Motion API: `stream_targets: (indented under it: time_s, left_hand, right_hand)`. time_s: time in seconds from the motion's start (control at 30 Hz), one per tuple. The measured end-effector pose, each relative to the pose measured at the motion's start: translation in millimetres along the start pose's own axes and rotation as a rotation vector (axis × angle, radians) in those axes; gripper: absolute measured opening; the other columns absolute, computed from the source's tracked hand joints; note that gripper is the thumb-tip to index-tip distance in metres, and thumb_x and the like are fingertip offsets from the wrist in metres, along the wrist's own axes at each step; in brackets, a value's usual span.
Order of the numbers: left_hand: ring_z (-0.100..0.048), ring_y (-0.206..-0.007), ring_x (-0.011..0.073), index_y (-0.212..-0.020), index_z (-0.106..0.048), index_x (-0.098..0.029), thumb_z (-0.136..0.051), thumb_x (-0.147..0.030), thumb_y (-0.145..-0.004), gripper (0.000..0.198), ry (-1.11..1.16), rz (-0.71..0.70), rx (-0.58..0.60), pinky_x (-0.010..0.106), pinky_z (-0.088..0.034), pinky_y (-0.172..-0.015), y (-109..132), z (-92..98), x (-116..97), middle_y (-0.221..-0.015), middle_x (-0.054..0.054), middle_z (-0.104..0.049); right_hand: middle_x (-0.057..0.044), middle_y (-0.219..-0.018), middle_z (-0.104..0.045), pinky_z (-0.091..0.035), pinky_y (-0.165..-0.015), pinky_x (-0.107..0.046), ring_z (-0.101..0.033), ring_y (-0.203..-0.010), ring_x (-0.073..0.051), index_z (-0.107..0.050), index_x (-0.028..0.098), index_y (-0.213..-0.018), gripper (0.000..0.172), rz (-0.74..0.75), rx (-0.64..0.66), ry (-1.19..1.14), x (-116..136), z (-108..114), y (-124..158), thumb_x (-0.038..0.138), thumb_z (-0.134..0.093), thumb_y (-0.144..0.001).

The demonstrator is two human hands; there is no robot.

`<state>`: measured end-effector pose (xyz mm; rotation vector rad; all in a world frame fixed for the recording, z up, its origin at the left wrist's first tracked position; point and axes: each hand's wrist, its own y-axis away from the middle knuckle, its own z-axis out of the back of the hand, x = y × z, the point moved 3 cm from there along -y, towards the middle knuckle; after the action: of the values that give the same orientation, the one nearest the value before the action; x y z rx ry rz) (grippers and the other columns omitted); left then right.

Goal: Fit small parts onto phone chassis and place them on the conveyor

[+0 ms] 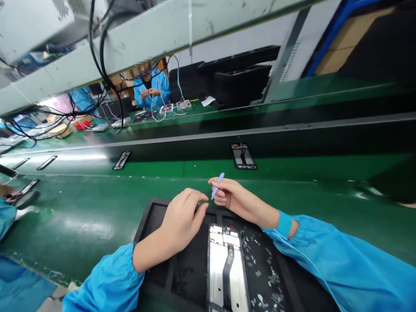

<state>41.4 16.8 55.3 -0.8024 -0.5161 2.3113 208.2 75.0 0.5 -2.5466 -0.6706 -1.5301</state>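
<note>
My right hand (235,200) is closed around a slim lavender stick with a pointed lower end (218,185). Just left of it, my left hand (182,219) is curled with thumb and index fingertips close together. Anything between those fingertips is too small to make out. Both hands are above the far edge of a black compartmented tray (143,227). Below them in the tray lies an opened phone frame (216,264), silvery with a dark flex cable down its middle. Many tiny clear and metallic parts (260,264) are scattered to its right.
Phone frames (243,157) (121,160) lie spaced along the green line beyond the bench (87,208). At left, a co-worker's sleeve (5,216) and hand are near another phone frame (30,186). Black cables (104,60) hang from the overhead beam. Another person (157,86) sits across.
</note>
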Motion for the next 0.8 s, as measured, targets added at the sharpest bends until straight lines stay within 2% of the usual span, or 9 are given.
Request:
stream_targets:
  time_s: [0.1,0.23,0.37,0.47,0.57,0.67,0.8]
  left_hand:
    - [-0.067,-0.092,0.0208,-0.111,-0.069,-0.02,-0.052,-0.02,-0.1,0.02,0.03,-0.056,-0.039,0.035,-0.052,-0.082,5.2,-11.9,10.9,-0.103,0.008,-0.072]
    - [-0.069,-0.092,0.0209,-0.106,-0.074,-0.024,-0.058,-0.022,-0.097,0.019,0.168,0.022,-0.099,0.035,-0.052,-0.082,14.7,-18.8,19.2,-0.101,0.007,-0.075]
    - [-0.069,-0.094,0.0209,-0.094,-0.075,-0.022,-0.068,-0.027,-0.092,0.009,0.418,0.25,-0.166,0.037,-0.052,-0.089,12.6,-21.2,33.5,-0.097,0.007,-0.075]
    - [-0.067,-0.079,0.0162,-0.09,-0.07,-0.016,-0.073,-0.029,-0.091,0.013,0.685,0.472,-0.175,0.032,-0.055,-0.077,8.7,-29.0,46.6,-0.085,0.003,-0.071]
    - [-0.066,-0.074,0.0133,-0.094,-0.065,-0.013,-0.072,-0.031,-0.093,0.019,0.997,0.663,-0.159,0.028,-0.056,-0.069,6.4,-37.4,55.8,-0.086,0.001,-0.067]
    - [-0.065,-0.074,0.0121,-0.096,-0.064,-0.013,-0.069,-0.027,-0.095,0.015,1.267,0.806,-0.158,0.026,-0.057,-0.067,6.3,-41.0,58.5,-0.086,0.0,-0.065]
    - [-0.066,-0.078,0.0124,-0.098,-0.064,-0.013,-0.07,-0.018,-0.093,0.01,1.525,0.926,-0.169,0.025,-0.058,-0.068,8.4,-41.3,54.3,-0.088,0.0,-0.065]
  right_hand:
    - [0.007,-0.057,-0.041,-0.028,-0.052,-0.025,-0.034,-0.052,-0.008,-0.052,0.019,-0.072,0.038,-0.005,0.042,-0.039,0.0,-1.5,1.5,0.043,-0.082,-0.076]
    - [0.006,-0.057,-0.043,-0.032,-0.053,-0.026,-0.035,-0.053,-0.008,-0.048,0.02,-0.067,0.046,0.001,0.054,-0.045,0.2,-4.1,2.0,0.046,-0.085,-0.073]
    - [0.005,-0.059,-0.047,-0.036,-0.054,-0.026,-0.04,-0.055,-0.009,-0.047,0.021,-0.069,0.047,0.078,-0.007,-0.022,0.6,-4.5,0.4,0.05,-0.084,-0.074]
    - [0.004,-0.062,-0.053,-0.041,-0.057,-0.027,-0.047,-0.058,-0.011,-0.053,0.021,-0.077,0.045,0.204,-0.101,0.025,3.5,-2.3,0.8,0.055,-0.082,-0.074]
    - [0.0,-0.07,-0.064,-0.048,-0.063,-0.031,-0.057,-0.065,-0.015,-0.064,0.02,-0.088,0.045,0.333,-0.18,0.117,8.6,-2.2,5.1,0.058,-0.083,-0.072]
    - [-0.005,-0.077,-0.071,-0.053,-0.071,-0.035,-0.064,-0.071,-0.018,-0.069,0.019,-0.09,0.043,0.417,-0.22,0.215,12.1,-6.4,12.1,0.056,-0.083,-0.074]
    - [-0.007,-0.077,-0.073,-0.057,-0.072,-0.036,-0.069,-0.072,-0.02,-0.07,0.019,-0.088,0.039,0.468,-0.235,0.302,10.9,-14.9,20.4,0.056,-0.081,-0.077]
